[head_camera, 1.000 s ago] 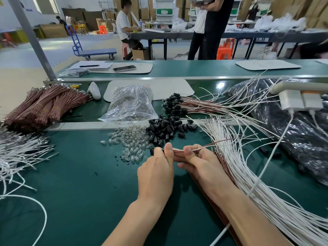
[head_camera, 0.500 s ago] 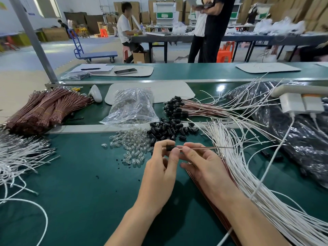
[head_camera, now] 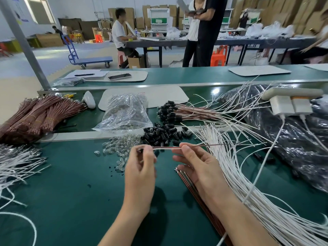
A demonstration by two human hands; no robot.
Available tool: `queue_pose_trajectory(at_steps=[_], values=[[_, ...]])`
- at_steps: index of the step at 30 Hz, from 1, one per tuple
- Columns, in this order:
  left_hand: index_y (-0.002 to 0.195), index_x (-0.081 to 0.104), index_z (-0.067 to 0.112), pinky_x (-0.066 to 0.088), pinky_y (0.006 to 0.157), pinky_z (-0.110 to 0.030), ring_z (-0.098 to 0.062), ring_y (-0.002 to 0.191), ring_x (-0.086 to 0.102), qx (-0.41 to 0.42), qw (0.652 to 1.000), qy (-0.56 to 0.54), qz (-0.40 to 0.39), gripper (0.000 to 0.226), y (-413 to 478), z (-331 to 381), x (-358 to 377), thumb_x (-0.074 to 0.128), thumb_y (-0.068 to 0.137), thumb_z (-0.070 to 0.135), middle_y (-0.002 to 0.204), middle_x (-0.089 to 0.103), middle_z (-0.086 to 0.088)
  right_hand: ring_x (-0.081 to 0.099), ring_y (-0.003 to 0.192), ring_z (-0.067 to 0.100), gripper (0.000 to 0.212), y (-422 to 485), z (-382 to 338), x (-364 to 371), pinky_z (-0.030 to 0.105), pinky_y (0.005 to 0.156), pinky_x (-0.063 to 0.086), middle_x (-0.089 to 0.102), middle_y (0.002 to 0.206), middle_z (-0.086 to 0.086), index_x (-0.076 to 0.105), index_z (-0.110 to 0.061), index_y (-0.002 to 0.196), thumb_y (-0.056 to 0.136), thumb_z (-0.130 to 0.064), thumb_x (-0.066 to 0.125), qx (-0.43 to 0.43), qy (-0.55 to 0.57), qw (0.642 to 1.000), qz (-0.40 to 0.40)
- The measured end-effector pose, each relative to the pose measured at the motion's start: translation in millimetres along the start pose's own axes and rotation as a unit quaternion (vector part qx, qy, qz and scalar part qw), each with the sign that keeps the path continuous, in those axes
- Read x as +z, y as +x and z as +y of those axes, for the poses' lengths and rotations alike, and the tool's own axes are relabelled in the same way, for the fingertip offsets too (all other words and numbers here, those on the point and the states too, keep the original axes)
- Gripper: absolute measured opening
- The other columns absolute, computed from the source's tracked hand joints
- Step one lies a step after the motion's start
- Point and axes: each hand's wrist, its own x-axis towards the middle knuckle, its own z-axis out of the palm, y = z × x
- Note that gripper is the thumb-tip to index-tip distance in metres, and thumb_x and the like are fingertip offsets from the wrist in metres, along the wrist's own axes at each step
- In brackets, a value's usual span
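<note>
Both hands hold one thin pair of wires (head_camera: 166, 148), one white and one brown, stretched level above the green table (head_camera: 71, 192). My left hand (head_camera: 140, 171) pinches the wires' left end between thumb and fingertips; something small and dark shows at that end. My right hand (head_camera: 197, 167) pinches the wires further right, and their tail runs on to the right. Just beyond the hands lie a heap of black caps (head_camera: 165, 134) and a heap of small clear bulbs (head_camera: 120, 148).
A fan of white wires (head_camera: 236, 174) spreads at right, with brown wires (head_camera: 195, 190) under my right wrist. Finished capped wires (head_camera: 179, 112), a clear bag of bulbs (head_camera: 124, 112), brown bundles (head_camera: 40, 114), more white wires (head_camera: 16, 162), a black bag (head_camera: 301, 139) and chargers (head_camera: 291, 104) surround them.
The hands have moved apart along the wire pair, my left hand sliding to its left end. The wires now lie stretched level between the two hands.
</note>
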Motion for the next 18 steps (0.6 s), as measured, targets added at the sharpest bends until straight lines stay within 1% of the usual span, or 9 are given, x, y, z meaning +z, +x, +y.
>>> queue_pose_trajectory(at_steps=[2, 4, 6, 8, 10, 12, 14, 16, 18], values=[[0.084, 0.053, 0.015, 0.04, 0.045, -0.019, -0.011, 0.051, 0.046, -0.012, 0.996, -0.051, 0.065, 0.023, 8, 3, -7, 0.047, 0.105, 0.024, 0.065, 0.055, 0.004, 0.075, 0.083, 0.018, 0.018, 1, -3, -1, 0.021, 0.062, 0.058, 0.077, 0.103, 0.016, 0.081, -0.014, 0.091, 0.079, -0.024, 0.072, 0.004, 0.037, 0.999, -0.002], [0.08, 0.05, 0.018, 0.04, 0.044, -0.019, -0.01, 0.049, 0.046, -0.013, 0.989, -0.075, 0.129, 0.026, 14, 7, -16, 0.045, 0.105, 0.024, 0.063, 0.054, 0.007, 0.075, 0.083, 0.019, 0.014, 0, -6, -2, 0.022, 0.061, 0.059, 0.076, 0.105, 0.017, 0.081, -0.015, 0.09, 0.08, -0.022, 0.073, 0.015, 0.071, 0.997, -0.007], [0.079, 0.048, 0.021, 0.038, 0.041, -0.019, -0.007, 0.048, 0.046, -0.01, 0.977, -0.101, 0.189, 0.025, 18, 11, -29, 0.042, 0.103, 0.026, 0.061, 0.054, 0.012, 0.075, 0.082, 0.019, 0.015, -1, -7, -3, 0.022, 0.061, 0.06, 0.075, 0.107, 0.019, 0.08, -0.011, 0.092, 0.082, -0.018, 0.073, 0.023, 0.094, 0.995, -0.009], [0.078, 0.047, 0.023, 0.035, 0.039, -0.02, -0.005, 0.046, 0.044, -0.01, 0.959, -0.135, 0.249, 0.022, 22, 14, -42, 0.042, 0.1, 0.027, 0.058, 0.054, 0.013, 0.075, 0.081, 0.018, 0.017, -2, -9, -2, 0.022, 0.062, 0.06, 0.075, 0.107, 0.021, 0.078, -0.007, 0.095, 0.082, -0.016, 0.072, 0.023, 0.097, 0.995, -0.006], [0.078, 0.047, 0.023, 0.032, 0.037, -0.021, -0.007, 0.043, 0.042, -0.028, 0.943, -0.156, 0.292, 0.02, 28, 14, -53, 0.043, 0.097, 0.027, 0.058, 0.052, 0.011, 0.076, 0.081, 0.02, 0.018, -2, -11, -1, 0.021, 0.064, 0.06, 0.075, 0.105, 0.022, 0.077, -0.005, 0.095, 0.08, -0.014, 0.072, 0.016, 0.104, 0.994, 0.002], [0.082, 0.052, 0.024, 0.03, 0.037, -0.02, -0.008, 0.042, 0.042, -0.063, 0.939, -0.164, 0.296, 0.018, 33, 12, -56, 0.045, 0.098, 0.025, 0.062, 0.052, 0.008, 0.076, 0.086, 0.023, 0.018, -2, -14, -2, 0.021, 0.068, 0.06, 0.074, 0.106, 0.025, 0.077, -0.003, 0.094, 0.079, -0.011, 0.071, 0.01, 0.122, 0.992, 0.007], [0.086, 0.056, 0.024, 0.034, 0.038, -0.019, -0.008, 0.043, 0.044, -0.1, 0.943, -0.178, 0.264, 0.018, 36, 9, -55, 0.046, 0.101, 0.023, 0.066, 0.057, 0.006, 0.076, 0.09, 0.026, 0.022, -1, -20, -4, 0.022, 0.071, 0.061, 0.073, 0.109, 0.026, 0.074, -0.001, 0.101, 0.08, -0.008, 0.07, 0.009, 0.149, 0.989, 0.006], [0.09, 0.06, 0.022, 0.04, 0.04, -0.018, -0.009, 0.047, 0.051, -0.113, 0.954, -0.187, 0.206, 0.02, 36, 10, -53, 0.046, 0.104, 0.021, 0.071, 0.065, 0.005, 0.075, 0.094, 0.026, 0.031, 3, -31, -7, 0.022, 0.074, 0.06, 0.072, 0.112, 0.026, 0.068, -0.001, 0.113, 0.082, -0.005, 0.068, -0.009, 0.166, 0.986, 0.006], [0.096, 0.062, 0.018, 0.046, 0.043, -0.019, -0.011, 0.056, 0.06, -0.094, 0.975, -0.153, 0.129, 0.017, 34, 14, -49, 0.048, 0.105, 0.018, 0.083, 0.074, 0.0, 0.074, 0.097, 0.024, 0.038, 11, -47, -14, 0.021, 0.076, 0.059, 0.072, 0.114, 0.023, 0.061, -0.005, 0.122, 0.084, -0.004, 0.065, -0.041, 0.176, 0.984, 0.01]])
